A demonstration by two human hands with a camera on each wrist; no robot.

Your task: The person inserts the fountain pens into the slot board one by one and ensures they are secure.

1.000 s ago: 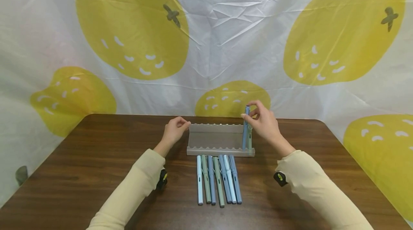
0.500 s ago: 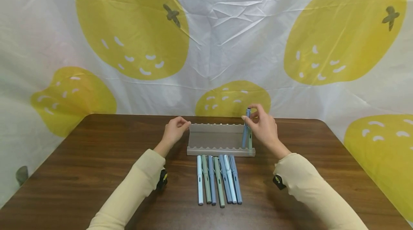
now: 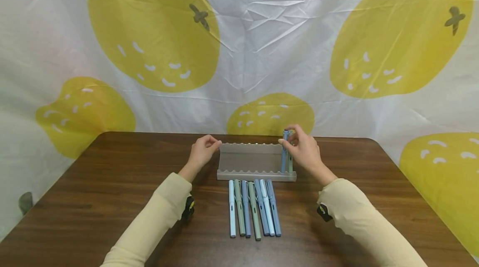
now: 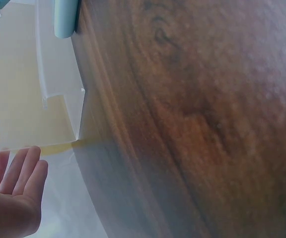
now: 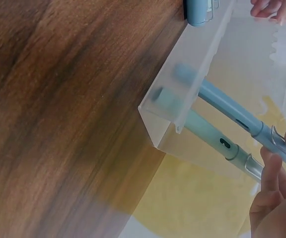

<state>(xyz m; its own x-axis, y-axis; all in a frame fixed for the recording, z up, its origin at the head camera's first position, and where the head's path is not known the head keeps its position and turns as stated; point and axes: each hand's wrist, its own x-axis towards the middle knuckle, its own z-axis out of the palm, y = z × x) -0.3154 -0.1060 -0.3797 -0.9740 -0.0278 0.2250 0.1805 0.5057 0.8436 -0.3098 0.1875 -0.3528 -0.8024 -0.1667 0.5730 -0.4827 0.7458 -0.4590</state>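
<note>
Right hand (image 3: pixel 306 149) pinches blue pen (image 3: pixel 283 163), standing in clear rack (image 3: pixel 250 160) beside green pen (image 5: pixel 208 131). Left hand (image 3: pixel 201 151) pinches rack's upper left corner.

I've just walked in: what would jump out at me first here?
Probably the big yellow fruit shapes on the white cloth behind the table. Next, perhaps, seven blue and green pens lying side by side in front of a translucent rack. At that rack's right end, the right hand holds a blue pen beside a green one.
</note>
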